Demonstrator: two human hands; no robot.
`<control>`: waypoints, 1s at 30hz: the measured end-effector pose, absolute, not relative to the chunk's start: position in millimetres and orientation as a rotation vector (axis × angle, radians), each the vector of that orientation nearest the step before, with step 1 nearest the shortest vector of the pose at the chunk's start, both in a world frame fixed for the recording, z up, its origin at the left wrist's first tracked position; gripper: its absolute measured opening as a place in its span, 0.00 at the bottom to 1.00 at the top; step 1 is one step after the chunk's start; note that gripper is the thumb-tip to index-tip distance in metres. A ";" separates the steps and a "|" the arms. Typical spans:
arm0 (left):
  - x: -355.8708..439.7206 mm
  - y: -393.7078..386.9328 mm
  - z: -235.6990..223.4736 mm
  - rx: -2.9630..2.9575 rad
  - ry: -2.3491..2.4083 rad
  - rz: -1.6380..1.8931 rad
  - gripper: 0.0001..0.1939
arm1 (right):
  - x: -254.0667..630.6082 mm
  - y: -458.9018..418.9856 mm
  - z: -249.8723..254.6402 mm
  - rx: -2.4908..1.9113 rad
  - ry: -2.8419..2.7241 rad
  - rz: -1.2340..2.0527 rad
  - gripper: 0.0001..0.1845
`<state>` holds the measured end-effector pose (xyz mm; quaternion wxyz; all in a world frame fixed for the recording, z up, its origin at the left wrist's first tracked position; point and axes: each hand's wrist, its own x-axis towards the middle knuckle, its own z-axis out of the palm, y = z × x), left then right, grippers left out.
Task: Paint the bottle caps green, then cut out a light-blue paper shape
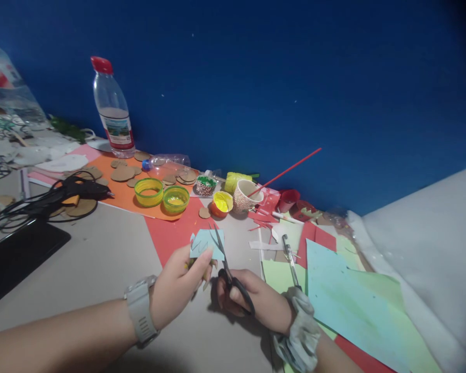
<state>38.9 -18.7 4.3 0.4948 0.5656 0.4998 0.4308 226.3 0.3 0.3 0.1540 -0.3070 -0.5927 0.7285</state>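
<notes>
A small piece of light blue paper (202, 241) with pencil-like zigzag lines is pinched in my left hand (182, 277), thumb on top. Black-handled scissors (236, 287) are gripped in my right hand (252, 298), its fingers in the handle loops. The blades point away from me and lie at the right part of the paper, slightly apart. Whether they are cutting into it I cannot tell. Below the hands is the grey tabletop (112, 259), and a sheet of red paper (171, 235) lies just beyond my left hand.
Large light blue paper (341, 290), green sheets and a pen (291, 261) lie at right. Behind stand a patterned cup (243, 199) with a red stick, a small paint cup (221, 204), yellow-green rings (148, 192) and a water bottle (114, 114). A glue gun (87, 189) and black phone (23, 261) lie left.
</notes>
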 end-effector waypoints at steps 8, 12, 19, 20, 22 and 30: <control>40.3 -18.9 8.9 1.351 1.221 1.023 0.22 | 225.8 -1.6 -1.2 -0.895 -1.659 2.099 0.32; 40.3 -20.1 6.7 1.338 1.222 1.006 0.23 | 227.1 -2.2 -1.3 -0.913 -1.702 2.085 0.33; 44.0 -23.8 -5.5 1.311 1.235 0.993 0.23 | 227.2 -2.2 0.9 -1.010 -1.730 2.046 0.35; 45.0 -23.8 -6.7 1.302 1.248 0.988 0.23 | 227.2 -1.7 1.3 -1.014 -1.732 2.049 0.35; 47.0 -23.3 -8.0 1.285 1.295 0.991 0.22 | 227.6 -0.7 2.0 -1.010 -1.757 2.045 0.33; 47.7 -20.3 -4.5 1.284 1.200 1.020 0.20 | 228.8 0.7 -0.8 -0.905 -1.676 2.139 0.39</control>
